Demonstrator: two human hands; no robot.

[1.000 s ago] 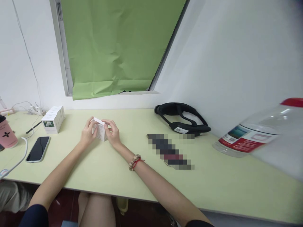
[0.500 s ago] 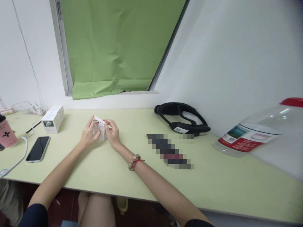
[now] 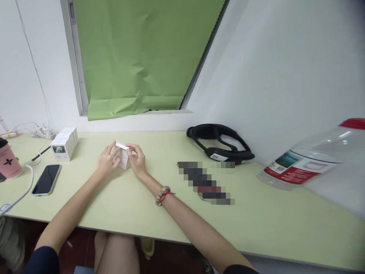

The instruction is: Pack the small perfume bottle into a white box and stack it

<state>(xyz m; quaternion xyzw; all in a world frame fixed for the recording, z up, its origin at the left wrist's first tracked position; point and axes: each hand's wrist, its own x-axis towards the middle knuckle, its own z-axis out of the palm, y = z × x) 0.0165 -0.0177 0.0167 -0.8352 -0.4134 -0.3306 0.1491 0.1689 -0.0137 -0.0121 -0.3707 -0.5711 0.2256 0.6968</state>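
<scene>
A small white paper box (image 3: 123,159) stands on the pale green table between my two hands, with fine print on its side. My left hand (image 3: 107,159) grips its left side, the fingers at the top edge and the thumb on the near face. On the right, my right hand (image 3: 137,159) pinches the upper edge by the lid flap (image 3: 122,146), which lies nearly level over the top. A beaded bracelet with a red string (image 3: 163,195) circles my right wrist. Whatever is inside the box is hidden.
A row of similar white boxes (image 3: 64,144) stands at the left, behind a phone (image 3: 46,180) and a pink cup (image 3: 10,160). Rightward are a black headset (image 3: 221,144), a blurred-out dark object (image 3: 205,182) and a large tilted plastic bottle (image 3: 302,163). A white cable (image 3: 25,192) crosses the left edge.
The box's lid flap has come down from a raised slant to nearly flat over the top. Both hands stay at the box, their fingers shifted slightly.
</scene>
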